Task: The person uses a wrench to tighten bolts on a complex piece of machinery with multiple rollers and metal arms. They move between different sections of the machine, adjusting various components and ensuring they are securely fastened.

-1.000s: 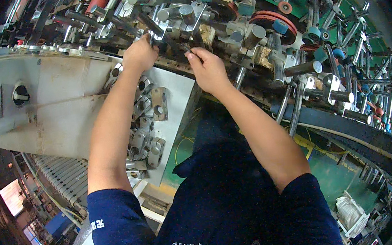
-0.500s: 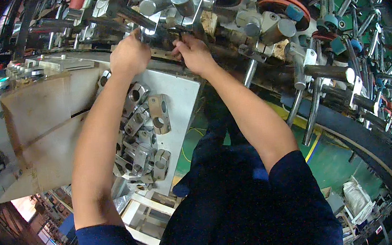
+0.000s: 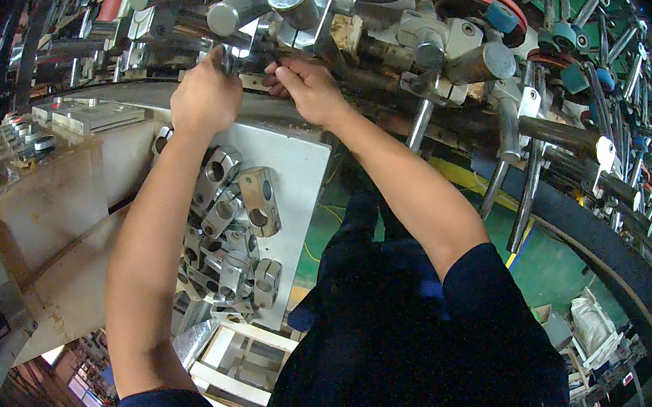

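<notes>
My left hand [image 3: 206,97] is closed at a shiny metal piece [image 3: 228,58] on the machine's lower front; the hand hides most of what it grips. Just to its right, my right hand [image 3: 308,90] is closed in a pinch, with thumb and forefinger together at a dark, thin thing too small to name. Both hands are below a metal bracket [image 3: 328,14] and two thick round bar ends, one of them a steel cylinder [image 3: 292,4]. Several metal shaft clamps [image 3: 259,202] with round bores lie heaped on a white plate [image 3: 301,158] below my left hand.
Rods, clamps and a red-rimmed wheel [image 3: 479,0] crowd the machine to the right. Steel rods [image 3: 523,199] jut downward toward me. On the left is a control box [image 3: 33,139] with buttons. An open white frame [image 3: 243,359] stands below the plate.
The view has shifted slightly, so the machine appears a little further left and up. My right fingers are a bit nearer my left hand, while both hands stay at the same part.
</notes>
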The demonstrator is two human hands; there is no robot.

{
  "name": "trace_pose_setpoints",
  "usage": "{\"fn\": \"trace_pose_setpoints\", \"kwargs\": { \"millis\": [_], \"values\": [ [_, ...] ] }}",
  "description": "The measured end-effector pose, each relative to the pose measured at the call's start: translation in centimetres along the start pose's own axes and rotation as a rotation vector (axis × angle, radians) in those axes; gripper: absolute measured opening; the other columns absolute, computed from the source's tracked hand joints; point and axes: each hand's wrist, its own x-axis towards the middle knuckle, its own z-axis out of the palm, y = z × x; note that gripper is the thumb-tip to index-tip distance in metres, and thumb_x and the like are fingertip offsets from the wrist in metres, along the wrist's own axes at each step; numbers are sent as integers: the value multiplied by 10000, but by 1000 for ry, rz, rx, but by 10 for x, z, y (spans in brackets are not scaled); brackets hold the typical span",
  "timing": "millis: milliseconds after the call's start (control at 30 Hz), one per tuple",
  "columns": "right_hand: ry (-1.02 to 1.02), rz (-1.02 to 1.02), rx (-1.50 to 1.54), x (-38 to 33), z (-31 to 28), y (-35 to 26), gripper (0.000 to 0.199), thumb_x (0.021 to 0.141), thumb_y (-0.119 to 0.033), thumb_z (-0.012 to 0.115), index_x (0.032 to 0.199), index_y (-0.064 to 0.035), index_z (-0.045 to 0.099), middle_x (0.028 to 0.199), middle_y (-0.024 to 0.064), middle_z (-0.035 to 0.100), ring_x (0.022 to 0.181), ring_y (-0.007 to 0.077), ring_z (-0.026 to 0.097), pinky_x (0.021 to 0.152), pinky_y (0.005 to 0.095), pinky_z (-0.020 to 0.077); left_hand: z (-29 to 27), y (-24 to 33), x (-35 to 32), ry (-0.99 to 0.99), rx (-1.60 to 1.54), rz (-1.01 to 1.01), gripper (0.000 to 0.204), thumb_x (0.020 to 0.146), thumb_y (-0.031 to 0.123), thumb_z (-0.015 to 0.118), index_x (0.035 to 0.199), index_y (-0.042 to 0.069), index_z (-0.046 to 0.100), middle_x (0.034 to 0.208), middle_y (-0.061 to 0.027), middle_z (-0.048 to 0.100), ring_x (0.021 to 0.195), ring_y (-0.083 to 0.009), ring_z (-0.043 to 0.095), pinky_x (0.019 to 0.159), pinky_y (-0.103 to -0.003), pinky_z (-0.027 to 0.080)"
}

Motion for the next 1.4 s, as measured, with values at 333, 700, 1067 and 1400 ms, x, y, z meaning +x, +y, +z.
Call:
{"fn": "trace_pose_setpoints", "kwargs": {
  "millis": [333, 700, 1067, 1400],
  "values": [
    [-17, 176, -231, -3, 1, 4, 308, 1030, -282, 546, 1168, -45, 686, 991, 48, 725, 887, 117, 632, 801, 289, 507, 1, -4, -1, 13, -3, 14, 558, 859, 235, 555, 1412, 160, 537, 1117, -218, 701, 1062, -379, 667, 940, -475, 519],
    [-142, 84, -195, 2, 7, 1, 227, 1032, -209, 538, 1097, -30, 661, 988, 59, 701, 884, 137, 608, 824, 323, 492, -6, 1, 0, -62, 24, -7, 539, 869, 233, 561, 1399, 137, 544, 1114, -220, 702, 1054, -366, 675, 920, -466, 528],
    [27, 156, -372, 1, -6, -8, 458, 1007, -421, 460, 1033, -45, 720, 905, 185, 709, 883, 353, 676, 851, 455, 501, -8, 4, -1, -84, 41, -18, 572, 875, 237, 566, 1434, 133, 508, 1126, -221, 699, 1064, -366, 672, 936, -465, 523],
    [-34, -104, -642, -3, -2, -27, 361, 1024, -322, 447, 1133, -55, 664, 1032, 236, 688, 963, 442, 656, 836, 515, 509, -9, 7, -1, -95, 41, -63, 582, 881, 251, 565, 1452, 170, 490, 1134, -206, 702, 1082, -357, 668, 949, -467, 517]
  ]
}}
